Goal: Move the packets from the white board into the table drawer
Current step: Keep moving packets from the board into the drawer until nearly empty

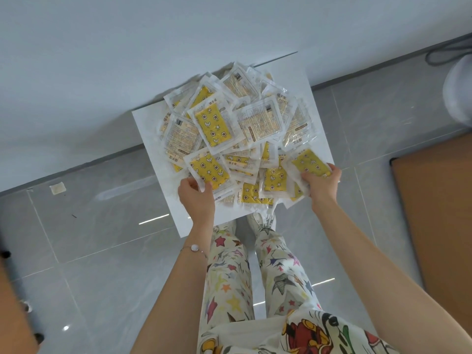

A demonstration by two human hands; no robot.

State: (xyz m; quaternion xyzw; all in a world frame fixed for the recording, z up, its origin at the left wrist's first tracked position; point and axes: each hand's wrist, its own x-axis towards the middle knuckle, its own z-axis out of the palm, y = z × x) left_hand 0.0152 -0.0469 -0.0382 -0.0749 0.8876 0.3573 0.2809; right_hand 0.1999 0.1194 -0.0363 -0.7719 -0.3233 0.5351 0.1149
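We are standing on the grey tiled floor point(102, 238), and the white board point(316, 118) lies flat on it ahead of our fingers, its far edge against the pale wall point(127, 47). A wooden panel point(434, 213), well off to the right of our right hand, may belong to the table. No drawer is in view, so we cannot say where the packets must go.

The heap of packets point(229, 123) covers most of the board, lying loose and overlapping: clear wrappers, some showing yellow star-patterned faces and others printed backs. Nearly all of it sits beyond our fingers, so the job looks barely begun.

We reach down with both arms to the near edge of the heap, likely because that edge is closest to us. Our left hand point(196, 198) pinches the near end of one yellow packet point(208, 169), thumb on top. Our right hand point(321, 185) curls over another yellow packet point(309, 160), perhaps gathering more beneath it. Taking one from each side would let us lift two at once.

A thin bracelet point(195, 247) sits on the left wrist.
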